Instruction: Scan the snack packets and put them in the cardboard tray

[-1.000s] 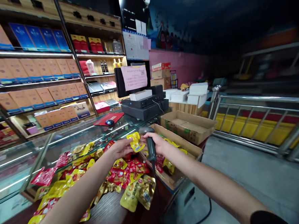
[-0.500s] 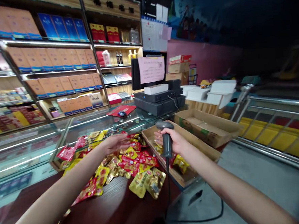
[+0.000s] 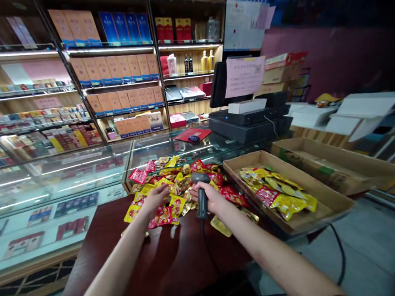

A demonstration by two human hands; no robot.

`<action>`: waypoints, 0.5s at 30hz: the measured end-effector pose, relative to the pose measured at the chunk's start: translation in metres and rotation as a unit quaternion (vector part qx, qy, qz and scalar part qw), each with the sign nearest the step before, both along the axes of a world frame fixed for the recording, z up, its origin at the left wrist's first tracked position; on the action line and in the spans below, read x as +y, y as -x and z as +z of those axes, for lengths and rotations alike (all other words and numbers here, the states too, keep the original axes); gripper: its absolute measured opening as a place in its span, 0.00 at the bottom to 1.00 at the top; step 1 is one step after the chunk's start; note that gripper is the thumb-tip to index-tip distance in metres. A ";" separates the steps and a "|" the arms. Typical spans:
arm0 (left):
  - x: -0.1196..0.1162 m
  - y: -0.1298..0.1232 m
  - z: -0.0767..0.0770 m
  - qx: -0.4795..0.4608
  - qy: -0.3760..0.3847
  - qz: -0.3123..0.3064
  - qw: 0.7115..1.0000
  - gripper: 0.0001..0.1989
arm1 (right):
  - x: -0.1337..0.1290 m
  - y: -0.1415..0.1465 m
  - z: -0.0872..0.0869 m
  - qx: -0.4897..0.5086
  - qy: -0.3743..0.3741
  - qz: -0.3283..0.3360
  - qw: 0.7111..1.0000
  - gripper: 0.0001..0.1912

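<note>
A heap of red, yellow and gold snack packets [image 3: 164, 214] lies on the dark wooden counter [image 3: 141, 267]. My left hand [image 3: 158, 198] reaches over the left part of the heap, fingers extended, with no packet visible in it. In my right hand [image 3: 209, 196] is a dark grey handheld scanner [image 3: 202, 202], held upright by its handle, its cable hanging down to the counter. To the right, an open cardboard tray [image 3: 321, 203] holds several yellow and red packets [image 3: 280, 192]. A gold packet [image 3: 221, 226] lies under my right forearm.
Behind the heap are a glass display case [image 3: 144, 153], a red mat [image 3: 183, 135] with a mouse [image 3: 194, 139], and a monitor [image 3: 218, 86] on a black cash drawer [image 3: 243, 127]. Another cardboard box [image 3: 339, 166] stands at right. Shelves of boxes line the back wall.
The view has swung left. My right hand with the scanner has moved from over the cardboard tray to over the heap, and my hands are closer together. The tray's packets now show.
</note>
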State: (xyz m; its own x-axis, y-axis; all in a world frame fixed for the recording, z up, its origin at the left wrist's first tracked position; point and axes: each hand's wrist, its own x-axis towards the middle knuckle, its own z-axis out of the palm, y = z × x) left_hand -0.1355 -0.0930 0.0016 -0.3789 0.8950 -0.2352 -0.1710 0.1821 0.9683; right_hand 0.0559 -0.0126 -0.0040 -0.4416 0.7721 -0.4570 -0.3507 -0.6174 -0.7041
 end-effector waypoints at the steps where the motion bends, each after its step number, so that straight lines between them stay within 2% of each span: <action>1: 0.003 -0.004 -0.005 -0.003 0.004 0.009 1.000 0.20 | 0.000 0.005 -0.001 0.003 -0.002 -0.006 1.000 0.03; 5: 0.019 -0.018 -0.021 -0.025 -0.009 0.027 0.999 0.23 | 0.004 0.017 -0.008 0.007 -0.004 -0.026 1.000 0.04; 9: 0.037 -0.028 -0.030 -0.018 -0.008 0.039 0.999 0.27 | 0.007 0.021 -0.016 0.007 -0.002 -0.023 1.000 0.05; 12: 0.043 -0.035 -0.037 -0.002 0.012 0.033 0.999 0.22 | 0.006 0.020 -0.022 0.029 0.014 -0.020 0.999 0.06; 15: 0.037 -0.044 -0.047 0.041 0.007 0.012 0.999 0.16 | 0.003 0.012 -0.029 0.084 0.038 -0.020 0.996 0.08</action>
